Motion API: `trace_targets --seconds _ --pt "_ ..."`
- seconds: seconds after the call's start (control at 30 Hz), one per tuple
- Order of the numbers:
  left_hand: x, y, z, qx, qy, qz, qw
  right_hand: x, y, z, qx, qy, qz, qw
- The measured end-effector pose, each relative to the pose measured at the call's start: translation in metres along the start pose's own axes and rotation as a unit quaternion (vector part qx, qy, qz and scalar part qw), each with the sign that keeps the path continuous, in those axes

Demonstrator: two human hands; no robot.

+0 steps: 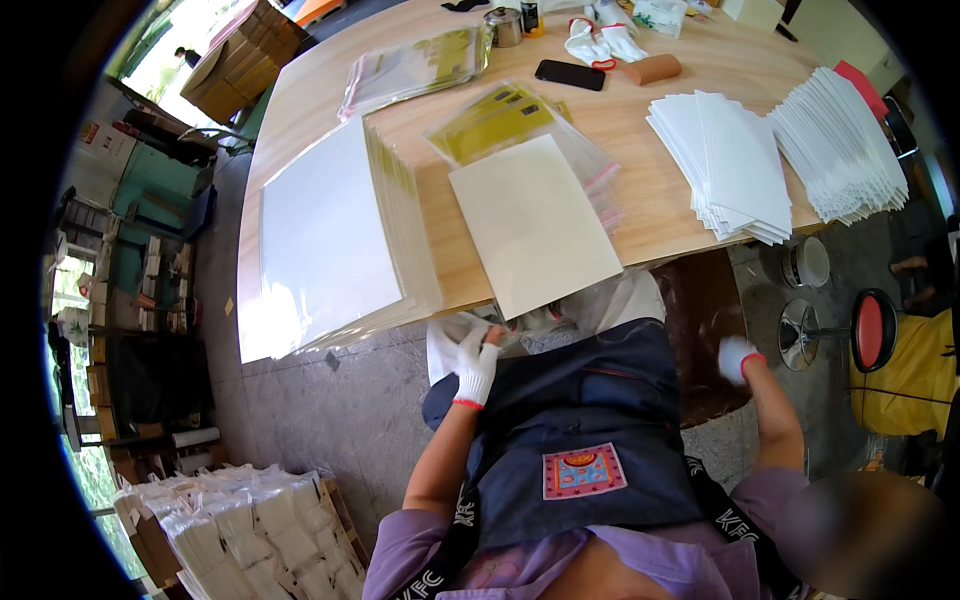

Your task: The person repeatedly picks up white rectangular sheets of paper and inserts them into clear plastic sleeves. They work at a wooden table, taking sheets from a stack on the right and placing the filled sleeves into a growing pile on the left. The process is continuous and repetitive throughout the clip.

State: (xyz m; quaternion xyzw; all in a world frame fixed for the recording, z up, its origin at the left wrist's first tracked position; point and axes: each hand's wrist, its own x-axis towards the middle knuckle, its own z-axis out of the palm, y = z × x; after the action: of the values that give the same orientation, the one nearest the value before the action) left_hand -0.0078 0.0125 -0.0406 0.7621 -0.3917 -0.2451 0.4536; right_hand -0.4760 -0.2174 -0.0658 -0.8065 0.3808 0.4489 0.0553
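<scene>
My left hand (475,368), in a white glove with a red cuff and bare fingertips, is closed on the edge of a clear plastic bag (545,332) at the table's front edge, over my lap. Right above it, a cream-coloured sheet (535,225) lies at a slant and juts past the table edge. Under its far end are flat clear bags with olive-green printing (500,120). My right hand (737,360), gloved too, is out to the right, beside a brown seat and away from the table; motion smears its fingers.
A stack of white sheets in clear sleeves (330,240) lies at left. White folded sheets (725,165) and a fanned pile (840,145) lie at right. Farther back are more bags (415,70), a black phone (570,75), a brown cylinder (652,69) and gloves (605,42). A stool (873,330) stands right.
</scene>
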Motion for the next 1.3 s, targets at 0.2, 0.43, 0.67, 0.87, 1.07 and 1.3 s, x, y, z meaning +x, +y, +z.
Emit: trace_targets --seconds 0.2,0.43,0.67,0.87,1.07,1.3 --pt "0.016 0.03 0.007 0.26 0.106 0.293 0.914 -0.027 -0.063 -0.113 0.294 0.354 -0.008 0.888" --pt "0.025 0.023 0.013 0.212 0.112 0.328 0.914 0.002 -0.126 -0.215 0.267 0.483 -0.234 0.8" --pt "0.018 0.039 0.027 -0.476 0.158 -0.158 0.851 0.005 -0.155 -0.22 0.393 0.503 -0.005 0.77" --pt "0.004 0.109 -0.028 -0.4 0.041 -0.112 0.909 -0.002 -0.161 -0.19 0.732 0.152 -0.18 0.64" --pt "-0.038 0.179 -0.134 -0.083 0.169 0.076 0.979 -0.048 -0.222 -0.256 0.817 -0.007 -0.388 0.426" --pt "0.0 0.156 -0.253 0.035 0.336 0.116 0.934 -0.094 -0.308 -0.389 0.688 0.173 -0.428 0.56"
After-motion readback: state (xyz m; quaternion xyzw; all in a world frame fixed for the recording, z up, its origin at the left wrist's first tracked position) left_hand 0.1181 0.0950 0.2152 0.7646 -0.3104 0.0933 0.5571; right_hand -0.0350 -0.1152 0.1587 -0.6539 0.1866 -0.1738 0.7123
